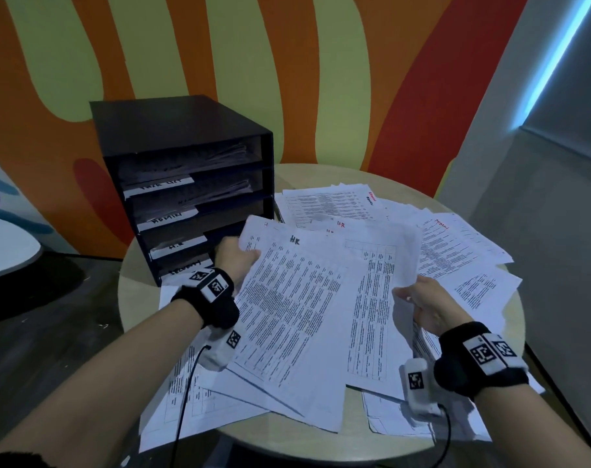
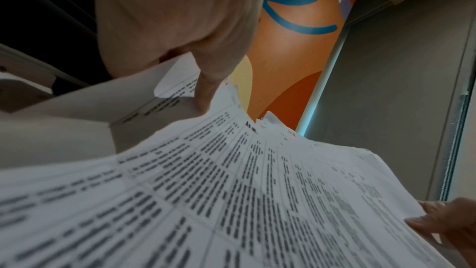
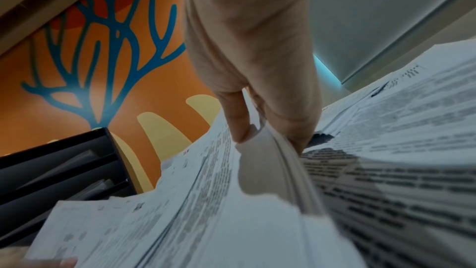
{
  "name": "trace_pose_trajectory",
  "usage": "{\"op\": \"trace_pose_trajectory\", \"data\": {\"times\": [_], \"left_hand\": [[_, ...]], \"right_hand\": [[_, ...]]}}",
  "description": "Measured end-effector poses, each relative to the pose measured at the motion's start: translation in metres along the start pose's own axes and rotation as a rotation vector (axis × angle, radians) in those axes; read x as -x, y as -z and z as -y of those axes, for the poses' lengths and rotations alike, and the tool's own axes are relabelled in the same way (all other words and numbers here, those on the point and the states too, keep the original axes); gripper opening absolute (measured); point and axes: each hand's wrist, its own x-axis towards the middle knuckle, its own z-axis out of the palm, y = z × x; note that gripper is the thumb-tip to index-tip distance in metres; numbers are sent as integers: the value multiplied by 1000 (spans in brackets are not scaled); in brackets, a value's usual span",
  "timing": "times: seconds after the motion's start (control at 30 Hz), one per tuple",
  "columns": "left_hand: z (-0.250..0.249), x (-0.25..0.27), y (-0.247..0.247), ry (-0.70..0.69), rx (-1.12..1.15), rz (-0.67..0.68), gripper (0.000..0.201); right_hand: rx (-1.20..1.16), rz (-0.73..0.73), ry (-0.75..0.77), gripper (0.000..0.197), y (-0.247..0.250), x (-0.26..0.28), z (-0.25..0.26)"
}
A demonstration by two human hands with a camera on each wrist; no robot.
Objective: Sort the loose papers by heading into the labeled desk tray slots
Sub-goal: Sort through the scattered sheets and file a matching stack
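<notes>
Both hands hold a loose stack of printed sheets headed "HR" [image 1: 307, 298] above the round table. My left hand [image 1: 238, 260] grips the stack's left edge near the top, thumb on the top sheet [image 2: 206, 201]. My right hand [image 1: 419, 304] pinches the stack's right edge [image 3: 273, 150] between thumb and fingers. The black desk tray unit [image 1: 182, 184] stands at the table's back left, with white slot labels reading TASK LIST, ADMIN [image 1: 167, 217], H.R [image 1: 177, 246] and a lowest one partly hidden by my left wrist. Its upper slots hold papers.
More loose sheets [image 1: 456, 251] lie fanned over the round beige table [image 1: 371, 437], some headed ADMIN in red, others HR. Papers overhang the front left edge. A painted orange and green wall rises behind; a grey wall stands on the right.
</notes>
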Motion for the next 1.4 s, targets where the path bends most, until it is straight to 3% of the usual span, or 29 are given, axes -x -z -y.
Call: {"op": "trace_pose_trajectory", "data": {"times": [0.13,0.23,0.33,0.43,0.5,0.6,0.63,0.67,0.73,0.8,0.87,1.07,1.2,1.3,1.4], "left_hand": [[-1,1,-8,65,-98,84,19],[0,-2,-18,67,-49,109,11],[-5,-2,-27,48,54,101,17],[-9,-4,-41,53,200,107,9],[-9,-5,-52,84,273,113,14],[-2,-9,-66,117,314,124,16],[0,-9,-69,118,303,131,14],[0,-7,-69,111,279,143,10],[1,-5,-68,107,247,183,11],[0,-5,-63,121,315,270,42],[-8,-3,-51,77,440,355,66],[-74,21,-1,-239,560,451,30],[-116,26,18,-425,783,426,44],[-131,27,30,-502,803,360,59],[-122,29,31,-504,659,330,48]], "right_hand": [[-15,12,9,29,-9,2,2],[-2,24,8,14,-17,6,3],[-43,25,23,8,-22,3,4],[-233,88,21,44,-25,4,5],[-170,119,27,59,-29,6,10],[-49,60,48,108,-34,8,9],[-40,66,72,113,-35,8,8],[-36,73,94,104,-35,6,5],[14,47,114,55,-34,6,1],[32,-12,149,22,-32,8,1],[-5,-42,252,18,-28,11,10],[-169,-58,668,21,-15,45,72],[-246,-106,931,23,-12,68,110],[-287,-71,1006,17,-13,78,119],[-266,-24,930,23,-23,77,108]]}}
